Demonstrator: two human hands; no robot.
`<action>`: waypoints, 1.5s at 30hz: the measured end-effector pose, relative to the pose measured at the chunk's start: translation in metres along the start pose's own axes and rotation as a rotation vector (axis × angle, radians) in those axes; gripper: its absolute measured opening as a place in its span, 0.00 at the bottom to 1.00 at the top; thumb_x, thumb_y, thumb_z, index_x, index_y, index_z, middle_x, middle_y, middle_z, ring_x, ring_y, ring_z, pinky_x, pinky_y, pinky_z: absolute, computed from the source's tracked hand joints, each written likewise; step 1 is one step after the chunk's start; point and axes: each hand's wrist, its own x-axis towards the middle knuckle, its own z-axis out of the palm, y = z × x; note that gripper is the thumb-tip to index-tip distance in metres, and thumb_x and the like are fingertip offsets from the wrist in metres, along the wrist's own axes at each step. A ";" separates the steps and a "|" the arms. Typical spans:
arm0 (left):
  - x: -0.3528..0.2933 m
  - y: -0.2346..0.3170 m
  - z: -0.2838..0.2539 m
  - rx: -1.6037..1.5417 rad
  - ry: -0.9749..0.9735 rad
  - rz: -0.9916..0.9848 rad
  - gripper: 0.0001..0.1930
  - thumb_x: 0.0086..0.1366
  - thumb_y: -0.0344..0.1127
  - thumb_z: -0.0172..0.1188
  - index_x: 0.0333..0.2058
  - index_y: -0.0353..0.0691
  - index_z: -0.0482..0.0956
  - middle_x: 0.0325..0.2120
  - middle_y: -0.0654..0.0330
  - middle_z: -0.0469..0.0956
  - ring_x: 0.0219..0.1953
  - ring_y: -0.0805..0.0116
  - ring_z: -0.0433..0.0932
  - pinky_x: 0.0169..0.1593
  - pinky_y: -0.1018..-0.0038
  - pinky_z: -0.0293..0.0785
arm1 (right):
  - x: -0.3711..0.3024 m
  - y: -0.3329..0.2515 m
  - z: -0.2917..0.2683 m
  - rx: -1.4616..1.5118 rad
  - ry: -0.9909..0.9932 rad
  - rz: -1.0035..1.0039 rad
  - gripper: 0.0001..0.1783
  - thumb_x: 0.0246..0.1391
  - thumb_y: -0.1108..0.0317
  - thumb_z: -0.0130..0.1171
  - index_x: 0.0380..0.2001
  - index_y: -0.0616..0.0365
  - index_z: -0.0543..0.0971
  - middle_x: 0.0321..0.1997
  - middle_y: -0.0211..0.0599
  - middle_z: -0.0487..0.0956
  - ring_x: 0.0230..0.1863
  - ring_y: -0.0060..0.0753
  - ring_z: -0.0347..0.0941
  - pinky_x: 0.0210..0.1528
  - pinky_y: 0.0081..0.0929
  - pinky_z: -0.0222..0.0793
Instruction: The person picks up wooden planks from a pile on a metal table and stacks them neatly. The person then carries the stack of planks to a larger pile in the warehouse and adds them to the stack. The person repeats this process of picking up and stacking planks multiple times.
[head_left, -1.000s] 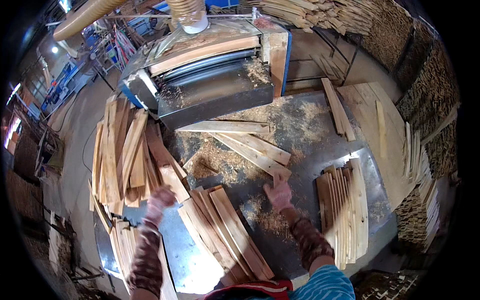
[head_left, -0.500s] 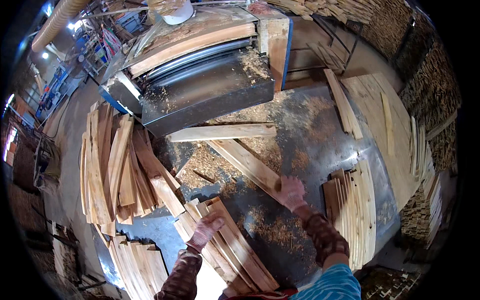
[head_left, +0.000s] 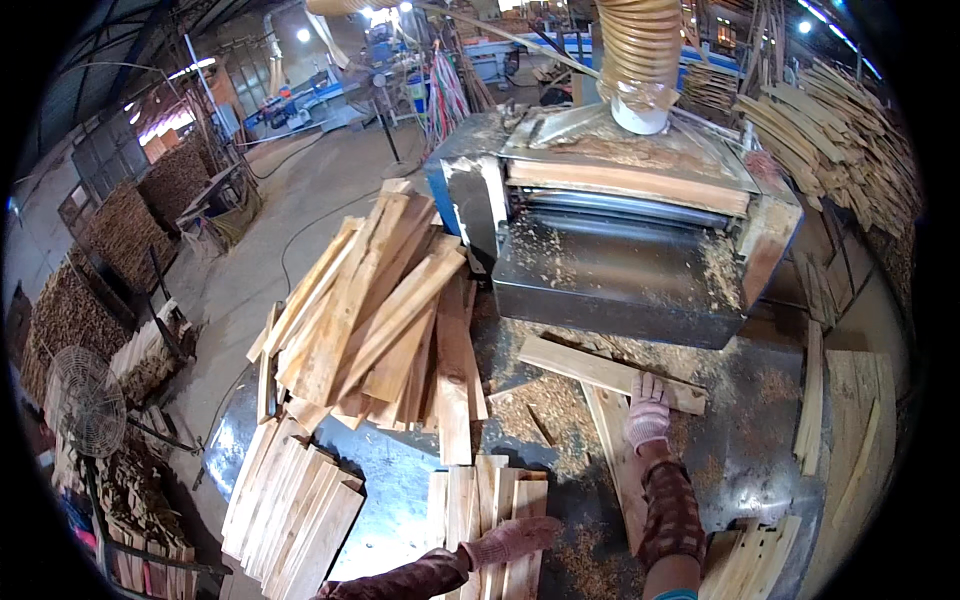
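Note:
My right hand [head_left: 648,410], in a pinkish knit glove, reaches forward with its fingers stretched over a wooden board [head_left: 575,364]. That board lies crosswise on the shavings in front of a planer [head_left: 620,285]. A second board [head_left: 612,455] slants toward me under the first, partly hidden by my right forearm. My left hand [head_left: 513,542], also gloved, is held flat with fingers extended to the right over a row of narrow boards [head_left: 490,485] at the near middle. Whether its palm touches them I cannot tell. Neither hand grips anything that I can see.
A loose pile of boards [head_left: 375,310] lies left of the planer, with a neat stack [head_left: 290,500] nearer me. More boards [head_left: 755,560] lie at the near right. A ribbed hose [head_left: 640,50] rises from the planer. A caged fan [head_left: 85,400] stands far left.
The view has swung up and to the left. My right hand has gone from the slanting board's near end to the crosswise board. My left hand has moved right across the near boards.

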 end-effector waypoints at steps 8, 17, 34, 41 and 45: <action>-0.046 -0.013 -0.015 0.048 0.151 -0.170 0.26 0.69 0.48 0.59 0.61 0.45 0.72 0.46 0.62 0.82 0.47 0.75 0.77 0.51 0.77 0.73 | 0.047 -0.014 -0.050 0.063 -0.511 -0.032 0.30 0.59 0.60 0.48 0.65 0.50 0.63 0.60 0.41 0.69 0.62 0.48 0.66 0.60 0.56 0.63; -0.057 -0.026 -0.006 -0.217 0.173 -0.174 0.26 0.69 0.44 0.60 0.62 0.41 0.71 0.52 0.62 0.77 0.55 0.74 0.73 0.58 0.76 0.68 | 0.053 -0.039 -0.036 -0.031 -0.440 0.070 0.29 0.58 0.63 0.52 0.64 0.51 0.66 0.56 0.41 0.73 0.51 0.43 0.74 0.47 0.50 0.75; -0.070 -0.013 -0.032 -1.108 0.238 0.022 0.26 0.71 0.51 0.54 0.58 0.38 0.70 0.47 0.50 0.79 0.47 0.59 0.80 0.55 0.59 0.76 | -0.122 0.029 -0.132 0.442 -0.067 -0.086 0.25 0.55 0.48 0.52 0.53 0.46 0.76 0.60 0.39 0.74 0.61 0.40 0.66 0.65 0.45 0.58; -0.162 -0.014 0.031 -0.892 -0.245 -0.199 0.32 0.74 0.56 0.41 0.67 0.39 0.58 0.61 0.44 0.67 0.59 0.50 0.72 0.60 0.53 0.70 | -0.279 0.005 -0.264 0.631 -0.102 -0.213 0.29 0.50 0.60 0.53 0.58 0.48 0.73 0.58 0.37 0.74 0.60 0.43 0.66 0.65 0.42 0.60; -0.191 -0.043 0.058 -0.998 -0.345 -0.184 0.31 0.75 0.53 0.40 0.68 0.39 0.56 0.62 0.44 0.65 0.60 0.51 0.71 0.60 0.55 0.71 | -0.301 -0.006 -0.277 0.632 -0.078 -0.244 0.30 0.49 0.62 0.54 0.59 0.47 0.72 0.59 0.35 0.73 0.60 0.42 0.66 0.67 0.44 0.59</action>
